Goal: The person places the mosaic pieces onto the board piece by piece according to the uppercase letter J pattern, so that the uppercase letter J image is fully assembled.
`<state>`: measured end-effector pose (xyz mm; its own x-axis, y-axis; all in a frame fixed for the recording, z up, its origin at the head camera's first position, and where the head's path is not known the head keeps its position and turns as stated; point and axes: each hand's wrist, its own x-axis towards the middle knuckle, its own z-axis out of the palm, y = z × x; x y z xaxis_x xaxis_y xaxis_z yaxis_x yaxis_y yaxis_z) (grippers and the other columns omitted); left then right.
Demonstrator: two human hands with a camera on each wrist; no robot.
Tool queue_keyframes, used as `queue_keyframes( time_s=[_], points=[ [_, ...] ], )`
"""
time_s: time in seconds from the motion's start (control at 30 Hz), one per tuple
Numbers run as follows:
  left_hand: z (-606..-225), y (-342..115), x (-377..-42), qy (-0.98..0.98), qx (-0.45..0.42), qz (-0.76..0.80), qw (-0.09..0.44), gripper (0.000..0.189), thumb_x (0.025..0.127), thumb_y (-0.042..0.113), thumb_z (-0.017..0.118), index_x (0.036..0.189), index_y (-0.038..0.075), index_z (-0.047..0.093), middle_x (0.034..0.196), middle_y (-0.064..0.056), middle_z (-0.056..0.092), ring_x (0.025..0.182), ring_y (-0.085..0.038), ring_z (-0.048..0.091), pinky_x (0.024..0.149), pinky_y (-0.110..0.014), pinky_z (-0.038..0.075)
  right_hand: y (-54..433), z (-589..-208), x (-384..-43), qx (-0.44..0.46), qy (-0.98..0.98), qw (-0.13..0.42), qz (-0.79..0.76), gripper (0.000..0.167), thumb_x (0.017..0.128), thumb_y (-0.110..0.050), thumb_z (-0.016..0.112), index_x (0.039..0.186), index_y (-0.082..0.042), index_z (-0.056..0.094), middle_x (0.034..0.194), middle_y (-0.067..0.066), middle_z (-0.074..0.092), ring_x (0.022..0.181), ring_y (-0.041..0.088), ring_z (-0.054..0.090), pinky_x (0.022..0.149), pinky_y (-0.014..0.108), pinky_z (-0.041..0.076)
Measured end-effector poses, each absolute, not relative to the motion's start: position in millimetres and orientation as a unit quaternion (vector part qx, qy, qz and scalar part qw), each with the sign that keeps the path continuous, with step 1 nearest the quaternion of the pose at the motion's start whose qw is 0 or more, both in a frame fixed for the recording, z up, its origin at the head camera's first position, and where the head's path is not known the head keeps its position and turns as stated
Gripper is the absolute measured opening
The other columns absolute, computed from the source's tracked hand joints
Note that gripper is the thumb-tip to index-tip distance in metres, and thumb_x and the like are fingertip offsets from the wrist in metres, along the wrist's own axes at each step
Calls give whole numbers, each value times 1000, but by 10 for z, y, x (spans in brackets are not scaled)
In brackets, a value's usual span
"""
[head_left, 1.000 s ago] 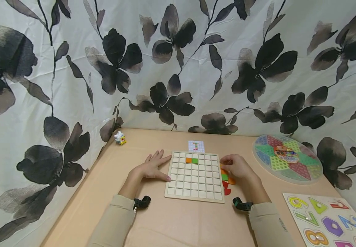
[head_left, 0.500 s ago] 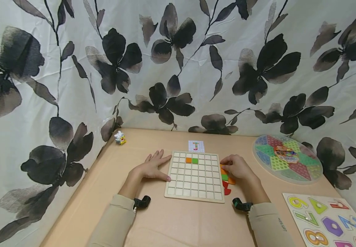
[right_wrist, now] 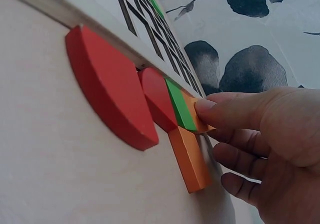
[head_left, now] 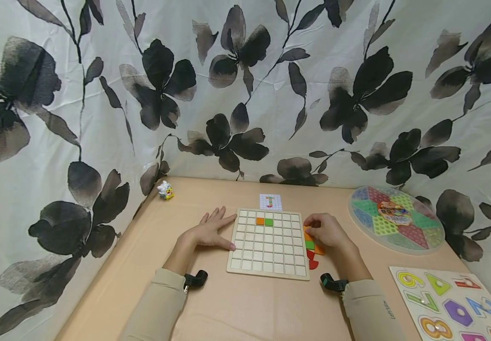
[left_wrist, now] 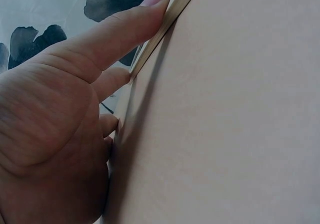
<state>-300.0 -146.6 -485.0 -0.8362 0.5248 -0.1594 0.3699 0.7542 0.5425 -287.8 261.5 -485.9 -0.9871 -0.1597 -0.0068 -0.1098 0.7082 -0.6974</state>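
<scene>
left hand [head_left: 209,232], spread, touches the grid board [head_left: 269,253] at nine o'clock; right hand [head_left: 329,233] pinches an orange block [head_left: 308,237] at three; the disc label [head_left: 394,213] at two is illegible.

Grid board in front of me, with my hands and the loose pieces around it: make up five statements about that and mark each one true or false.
1. An orange tile and a green tile sit side by side on the board. True.
2. The left hand holds a red piece. False: it holds no piece; its thumb touches the board's left edge.
3. The right hand touches an orange piece beside the board. True.
4. The card lies at the board's near edge. False: it lies beyond the far edge.
5. Two red pieces lie off the board, by its right side. True.
</scene>
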Motion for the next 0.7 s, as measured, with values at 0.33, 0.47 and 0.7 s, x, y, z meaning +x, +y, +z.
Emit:
queue_keyframes(
  time_s=[0.33,0.47,0.7],
  points=[
    [-4853,-1467,-2993,924,243,254,152,109,78,61,83,166,24,30,174,-23,-1,162,-41,-6,129,-61,-6,2636,-4875,-2878,-74,925,-1,-373,16,95,-2,72,109,-8,76,101,9,69,93,27,56,81,32,52],
    [-4857,-1471,-2995,924,243,254,152,109,78,61,83,166,24,30,174,-23,-1,162,-41,-6,129,-62,-6,2640,-4866,-2875,-68,921,-2,-382,14,96,-2,71,109,-7,75,98,9,68,92,26,55,76,29,52],
    [-4865,-1472,-2998,923,243,258,153,109,77,61,83,166,25,31,174,-22,-1,162,-41,-7,129,-61,-7,2634,-4850,-2862,-66,916,4,-395,10,97,-3,71,107,-4,73,93,11,65,87,25,54,65,25,49]
  ],
)
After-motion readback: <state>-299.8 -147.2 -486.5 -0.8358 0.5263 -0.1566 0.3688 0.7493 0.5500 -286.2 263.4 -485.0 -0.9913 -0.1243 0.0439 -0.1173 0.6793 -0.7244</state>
